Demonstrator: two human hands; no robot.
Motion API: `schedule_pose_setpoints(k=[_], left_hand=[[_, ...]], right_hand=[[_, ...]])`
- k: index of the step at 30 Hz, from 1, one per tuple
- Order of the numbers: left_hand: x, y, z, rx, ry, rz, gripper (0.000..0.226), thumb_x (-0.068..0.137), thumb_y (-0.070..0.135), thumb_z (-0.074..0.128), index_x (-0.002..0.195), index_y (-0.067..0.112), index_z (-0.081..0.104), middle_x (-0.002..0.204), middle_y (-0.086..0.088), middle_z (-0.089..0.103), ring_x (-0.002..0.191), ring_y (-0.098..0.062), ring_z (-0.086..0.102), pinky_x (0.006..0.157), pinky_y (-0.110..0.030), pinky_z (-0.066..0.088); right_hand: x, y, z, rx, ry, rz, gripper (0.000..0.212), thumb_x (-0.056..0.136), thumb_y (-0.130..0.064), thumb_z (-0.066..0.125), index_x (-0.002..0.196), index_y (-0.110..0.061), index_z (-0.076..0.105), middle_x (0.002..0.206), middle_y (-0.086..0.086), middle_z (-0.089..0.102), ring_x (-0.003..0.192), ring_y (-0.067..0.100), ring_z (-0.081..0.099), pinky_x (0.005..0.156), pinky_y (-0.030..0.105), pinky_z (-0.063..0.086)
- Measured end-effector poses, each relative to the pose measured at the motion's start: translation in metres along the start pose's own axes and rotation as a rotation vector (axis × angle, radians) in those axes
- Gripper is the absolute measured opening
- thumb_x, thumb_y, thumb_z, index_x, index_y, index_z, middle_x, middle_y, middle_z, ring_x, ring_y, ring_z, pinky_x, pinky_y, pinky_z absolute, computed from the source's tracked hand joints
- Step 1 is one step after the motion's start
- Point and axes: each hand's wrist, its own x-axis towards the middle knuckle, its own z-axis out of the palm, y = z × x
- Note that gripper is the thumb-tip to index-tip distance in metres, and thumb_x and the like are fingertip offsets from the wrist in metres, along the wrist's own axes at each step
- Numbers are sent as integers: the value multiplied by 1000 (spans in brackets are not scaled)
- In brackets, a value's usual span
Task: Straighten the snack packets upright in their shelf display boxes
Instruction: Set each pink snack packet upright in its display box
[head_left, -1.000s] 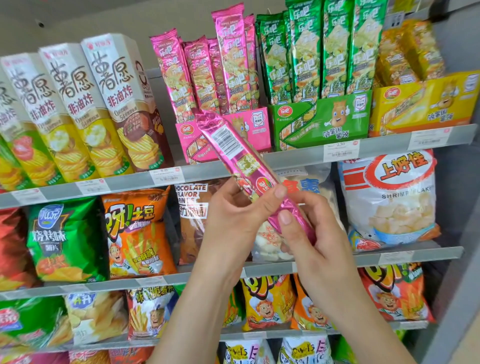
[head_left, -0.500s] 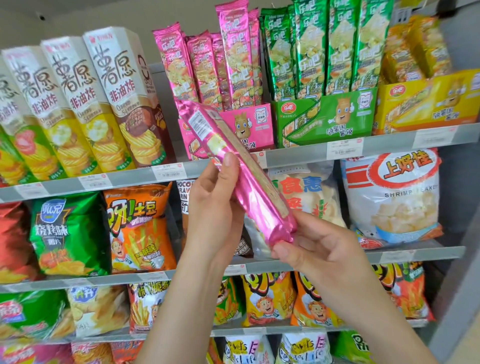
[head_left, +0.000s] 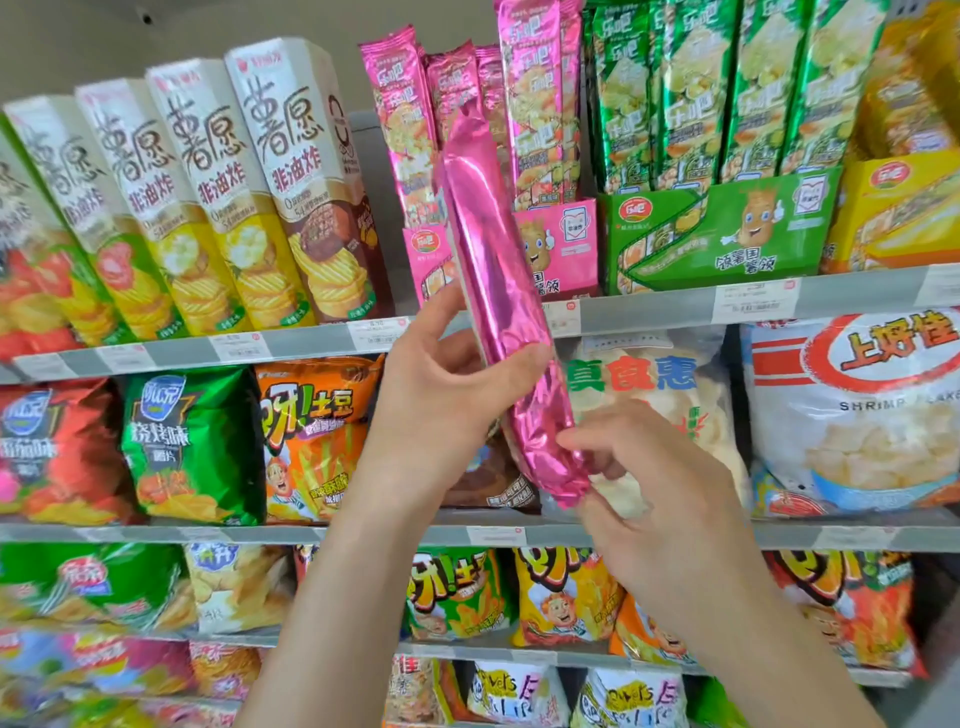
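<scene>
Head view: a long, narrow pink packet of glossy, crinkled foil is held in the air in front of the top shelf, a grey metal ledge with paper price tags along its edge. The packet is tilted, its crimped upper end leaning left and overlapping the pink box, its lower end hanging down before the bags on the shelf below. Only plain shiny foil faces the camera. The left grip is wrapped round the packet a little below its middle, thumb pressed across the front and fingers curled behind. The right grip is at the packet's lower right end, a fingertip touching the foil edge; motion blur hides whether it pinches the packet or only rests against it. The pink box is printed cardboard with a cut-down front, and other pink packets stand upright in it, one taller than the rest. Just to its right a green cardboard box holds a tight row of upright green packets, and a yellow box sits beyond that at the frame's edge. Left of the pink box, tall angular cartons stand side by side. The lower shelves carry soft, puffy crisp bags in white, orange, green and red film.
</scene>
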Motion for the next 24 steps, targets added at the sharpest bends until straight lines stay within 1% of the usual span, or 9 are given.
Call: schedule_pose_setpoints(k=[3, 6, 8, 11, 13, 16, 19, 21, 24], left_hand=[[4, 1, -10, 26, -82, 9, 40, 87, 7, 69, 123, 21, 60, 98, -8, 75, 88, -20, 72, 75, -27, 57], [7, -2, -20, 64, -181, 7, 44, 88, 3, 64, 130, 15, 56, 114, -6, 71, 101, -21, 69, 84, -30, 56], [11, -3, -25, 85, -276, 1, 48, 90, 0, 60, 134, 15, 52, 121, 2, 68, 105, -17, 67, 86, -28, 54], [22, 2, -28, 116, -357, 26, 47, 91, -1, 56, 135, 16, 51, 122, 6, 67, 109, -11, 65, 89, -24, 50], [33, 11, -32, 120, -371, 56, 45, 91, -1, 54, 132, 17, 52, 120, 7, 68, 108, -9, 65, 88, -21, 50], [53, 30, -39, 191, -332, 129, 35, 86, 5, 60, 120, 13, 59, 97, 10, 71, 89, -5, 66, 79, -21, 52], [78, 53, -47, 414, -211, 298, 34, 85, 20, 64, 118, 19, 65, 102, 8, 74, 94, -7, 68, 87, -28, 55], [98, 67, -51, 615, -75, 418, 38, 84, 32, 62, 121, 25, 67, 98, 12, 74, 88, -3, 68, 85, -33, 56], [127, 85, -53, 748, 28, 514, 43, 80, 41, 63, 123, 34, 63, 91, 22, 70, 75, -2, 66, 78, -34, 56]], right_hand=[[14, 0, -5, 141, -193, 81, 31, 75, -20, 79, 96, -34, 60, 101, -14, 53, 96, 5, 54, 77, 15, 43], [41, -5, -13, 359, -143, 169, 18, 78, -40, 71, 91, -36, 60, 100, -11, 57, 101, 14, 60, 81, 28, 51], [71, -8, -19, 479, -68, 210, 31, 74, -47, 70, 99, -39, 54, 104, -13, 61, 100, 12, 64, 79, 32, 55], [118, -13, -25, 483, -82, 187, 72, 67, -50, 77, 128, -50, 37, 113, -6, 65, 97, 12, 68, 82, 35, 56], [142, -19, -27, 426, -71, 112, 89, 71, -39, 80, 140, -51, 25, 101, 1, 70, 85, 16, 69, 80, 34, 57], [174, -24, -27, 393, -55, -49, 91, 77, -17, 78, 147, -43, 25, 81, -2, 70, 62, 14, 63, 62, 21, 53], [210, -28, -31, 306, 64, -154, 76, 77, -11, 77, 141, -27, 39, 87, -10, 68, 62, -1, 61, 60, 13, 48], [235, -33, -34, 227, 206, -191, 64, 75, -14, 78, 128, -25, 44, 89, -10, 67, 67, -4, 64, 60, 13, 50], [271, -41, -37, 83, 348, -173, 58, 70, -35, 80, 116, -30, 45, 92, -12, 67, 76, -3, 66, 72, 24, 56]])
